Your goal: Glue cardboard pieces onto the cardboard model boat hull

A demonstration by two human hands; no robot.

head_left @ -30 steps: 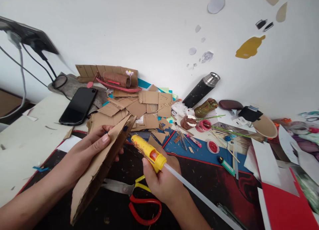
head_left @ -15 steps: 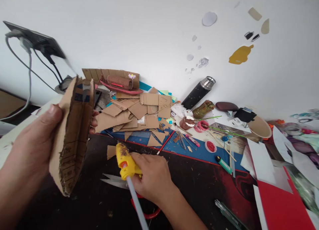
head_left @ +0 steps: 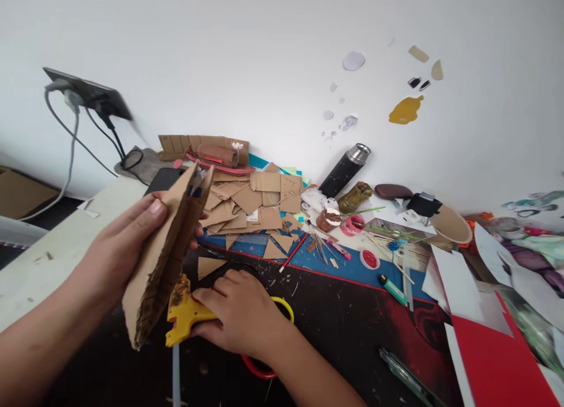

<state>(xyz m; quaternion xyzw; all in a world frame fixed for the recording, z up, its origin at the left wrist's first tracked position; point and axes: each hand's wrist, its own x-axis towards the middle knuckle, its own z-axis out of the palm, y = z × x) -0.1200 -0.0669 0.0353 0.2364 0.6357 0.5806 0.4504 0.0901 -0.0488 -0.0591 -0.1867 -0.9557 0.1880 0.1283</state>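
My left hand point(head_left: 127, 236) grips a boat-shaped cardboard hull point(head_left: 170, 254), thumb on its near wall and fingertips showing past its far side. The hull is held tilted above the dark mat. My right hand point(head_left: 242, 307) is wrapped round the handle of a yellow glue gun point(head_left: 183, 313), whose clear glue stick point(head_left: 176, 374) juts out toward me. The gun's front is close beside the hull's lower right edge; its nozzle is hard to make out. Under my right wrist lie scissors, their red handle point(head_left: 258, 369) and a yellow ring point(head_left: 284, 307) showing.
Cardboard scraps point(head_left: 247, 201) are piled at the back, below a red model boat point(head_left: 220, 157). A black flask point(head_left: 346, 169), paint pots point(head_left: 329, 219) and brushes stand right of them. Two cutters point(head_left: 394, 289) and red card point(head_left: 493, 348) lie on the right. Plugged cables point(head_left: 73, 137) hang at the left.
The hull has shifted right and downward in view and leans more. My right hand has moved left with the glue gun, bringing it close to the hull. The camera view has shifted too.
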